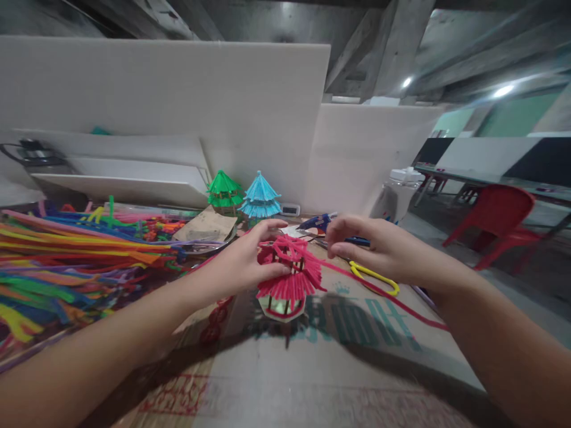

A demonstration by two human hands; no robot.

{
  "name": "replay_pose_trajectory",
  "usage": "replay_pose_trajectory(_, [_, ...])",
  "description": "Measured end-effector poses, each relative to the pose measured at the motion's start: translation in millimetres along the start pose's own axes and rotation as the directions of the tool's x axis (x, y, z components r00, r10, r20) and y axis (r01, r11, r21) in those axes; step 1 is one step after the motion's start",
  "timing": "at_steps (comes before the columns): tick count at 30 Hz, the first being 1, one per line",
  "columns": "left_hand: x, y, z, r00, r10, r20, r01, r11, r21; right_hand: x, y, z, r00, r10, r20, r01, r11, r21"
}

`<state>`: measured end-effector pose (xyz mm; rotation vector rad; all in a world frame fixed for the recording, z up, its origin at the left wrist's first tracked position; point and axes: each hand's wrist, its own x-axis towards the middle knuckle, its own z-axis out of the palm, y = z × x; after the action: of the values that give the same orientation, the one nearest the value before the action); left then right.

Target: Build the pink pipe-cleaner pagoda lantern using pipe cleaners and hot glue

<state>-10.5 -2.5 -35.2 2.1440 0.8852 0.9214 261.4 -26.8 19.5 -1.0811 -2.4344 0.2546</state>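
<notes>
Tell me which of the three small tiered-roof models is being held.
The pinkish-red model, gripped by the left hand; the green model and light-blue model stand farther back, untouched.

The pavilion model (292, 286) is over the cardboard (250, 380). To its left lies a heap of pipe cleaners (75, 244); behind it stand two other pavilions (260, 196); behind and slightly right, a glue gun (316, 223); far to its right, a chair (495, 214).

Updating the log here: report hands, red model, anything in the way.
Left hand holding red model. Right hand open beside it. Red strand trails below right hand, possible snag.
</notes>
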Motion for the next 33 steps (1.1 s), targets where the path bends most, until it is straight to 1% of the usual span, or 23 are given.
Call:
replay_pose_trajectory(3, [-1.3, -0.4, 3.7, 0.993, 0.082, -0.082, -0.072, 0.991, 0.112, -3.3, -11.7, 1.8, 0.998, 0.056, -0.008, -0.056, 0.998, 0.013])
replay_pose_trajectory(7, [-4.0, -3.6, 9.4, 0.97, 0.186, -0.159, -0.137, 0.95, 0.279, -4.1, -23.6, 9.2, 0.998, 0.058, 0.022, -0.055, 0.992, -0.116])
replay_pose_trajectory(9, [-5.4, -6.0, 11.8, 0.958, 0.23, -0.174, -0.165, 0.932, 0.324, -3.4, -25.3, 11.2, 0.998, 0.056, 0.028, -0.051, 0.986, -0.156])
replay_pose_trajectory(12, [-6.5, -10.3, 14.8, 0.94, 0.271, -0.209, -0.183, 0.914, 0.361, -2.2, -25.9, 11.8, 0.998, 0.047, 0.05, -0.039, 0.989, -0.145])
replay_pose_trajectory(15, [-6.3, -13.9, 17.4, 0.934, 0.259, -0.247, -0.172, 0.93, 0.326, -2.8, -27.1, 12.0, 0.997, 0.048, 0.056, -0.04, 0.99, -0.134])
replay_pose_trajectory(20, [-3.5, -15.4, 21.2, 0.95, 0.186, -0.251, -0.163, 0.98, 0.11, -6.0, -30.0, 13.8, 0.995, 0.084, 0.055, -0.074, 0.983, -0.169])
replay_pose_trajectory(22, [-2.0, -15.6, 21.7, 0.953, 0.172, -0.25, -0.162, 0.985, 0.062, -6.1, -31.3, 13.7, 0.993, 0.099, 0.059, -0.088, 0.981, -0.17])
replay_pose_trajectory(24, [-0.8, -15.9, 21.3, 0.948, 0.182, -0.261, -0.164, 0.982, 0.089, -5.3, -32.7, 12.9, 0.991, 0.117, 0.068, -0.105, 0.981, -0.161])
replay_pose_trajectory(28, [-1.0, -17.6, 19.8, 0.937, 0.231, -0.262, -0.178, 0.961, 0.21, -3.5, -34.2, 11.8, 0.986, 0.142, 0.092, -0.127, 0.981, -0.147])
replay_pose_trajectory(33, [-3.3, -23.0, 20.2, 0.935, 0.243, -0.26, -0.18, 0.953, 0.244, -3.4, -31.9, 12.1, 0.984, 0.141, 0.106, -0.127, 0.984, -0.129])
